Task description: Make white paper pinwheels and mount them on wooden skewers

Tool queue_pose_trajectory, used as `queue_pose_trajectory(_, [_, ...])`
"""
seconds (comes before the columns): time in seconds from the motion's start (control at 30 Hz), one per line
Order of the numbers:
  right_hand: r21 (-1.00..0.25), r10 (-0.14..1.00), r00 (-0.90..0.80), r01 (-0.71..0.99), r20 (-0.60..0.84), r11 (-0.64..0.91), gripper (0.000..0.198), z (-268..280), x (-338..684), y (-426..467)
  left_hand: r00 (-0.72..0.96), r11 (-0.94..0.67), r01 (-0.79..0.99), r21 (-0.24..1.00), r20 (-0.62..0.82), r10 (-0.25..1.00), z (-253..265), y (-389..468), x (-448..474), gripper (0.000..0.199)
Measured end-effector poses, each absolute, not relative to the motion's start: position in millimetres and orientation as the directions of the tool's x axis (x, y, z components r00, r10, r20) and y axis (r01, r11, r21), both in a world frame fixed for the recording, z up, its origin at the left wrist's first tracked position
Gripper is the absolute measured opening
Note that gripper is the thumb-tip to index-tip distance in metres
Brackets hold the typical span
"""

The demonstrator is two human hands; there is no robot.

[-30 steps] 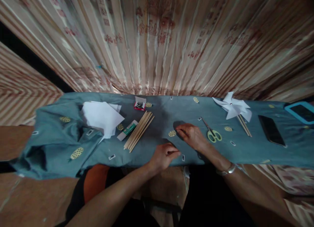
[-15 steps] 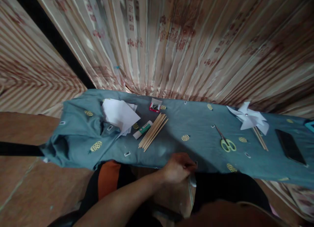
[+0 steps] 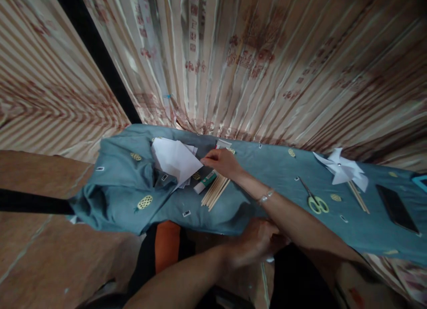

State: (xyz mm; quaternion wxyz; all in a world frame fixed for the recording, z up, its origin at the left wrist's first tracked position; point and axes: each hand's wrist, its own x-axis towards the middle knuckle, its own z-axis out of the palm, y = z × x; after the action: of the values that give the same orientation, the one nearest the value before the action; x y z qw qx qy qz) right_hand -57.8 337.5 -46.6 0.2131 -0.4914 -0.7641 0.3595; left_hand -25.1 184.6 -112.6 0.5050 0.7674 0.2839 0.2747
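My right hand [image 3: 222, 161], with a bracelet at the wrist, reaches across the table to a stack of white paper sheets [image 3: 173, 158]. Its fingertips are closed at the right corner of the top sheet. Held low at the table's front edge, my left hand [image 3: 255, 242] is closed and somewhat blurred; what it holds, if anything, is hidden. Under my right hand lie several wooden sticks [image 3: 216, 192] and a glue stick [image 3: 205, 182]. A small red and white box [image 3: 223, 144] is partly covered by that hand.
Scissors with light green handles [image 3: 317, 204] lie on the blue-green tablecloth [image 3: 267, 193] to the right. Past them are a white paper pinwheel [image 3: 343, 166] on sticks and a dark phone [image 3: 397, 209]. A pleated curtain [image 3: 227, 69] hangs behind the table.
My right hand has come in from the lower right and reached the paper's corner. My left hand stays closed near the table edge. The view has shifted slightly.
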Motion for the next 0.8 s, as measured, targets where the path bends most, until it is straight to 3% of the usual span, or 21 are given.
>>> queue_pose_trajectory(0.13, [-0.519, 0.892, -0.435, 0.794, -0.119, 0.318, 0.035, -69, -77, 357, 0.703, -0.332, 0.139, 0.933, 0.143, 0.697, -116, 178, -25, 0.01])
queue_pose_trajectory(0.23, [-0.444, 0.888, -0.424, 0.84, -0.178, 0.312, 0.042, -71, -86, 363, 0.68, -0.316, 0.104, 0.943, 0.165, 0.715, -115, 176, -26, 0.014])
queue_pose_trajectory(0.47, [-0.486, 0.884, -0.427, 0.823, -0.187, 0.295, 0.019, -72, -91, 374, 0.711, -0.303, 0.077, 0.95, 0.161, 0.684, -111, 176, -29, 0.023])
queue_pose_trajectory(0.67, [-0.502, 0.881, -0.438, 0.811, -0.179, 0.301, 0.016, -68, -93, 371, 0.691, -0.24, 0.082, 0.967, 0.118, 0.713, -110, 174, -31, 0.019])
queue_pose_trajectory(0.8, [-0.478, 0.886, -0.438, 0.817, -0.153, 0.322, 0.016, -64, -93, 367, 0.697, -0.283, 0.084, 0.955, 0.147, 0.702, -114, 174, -29, 0.023])
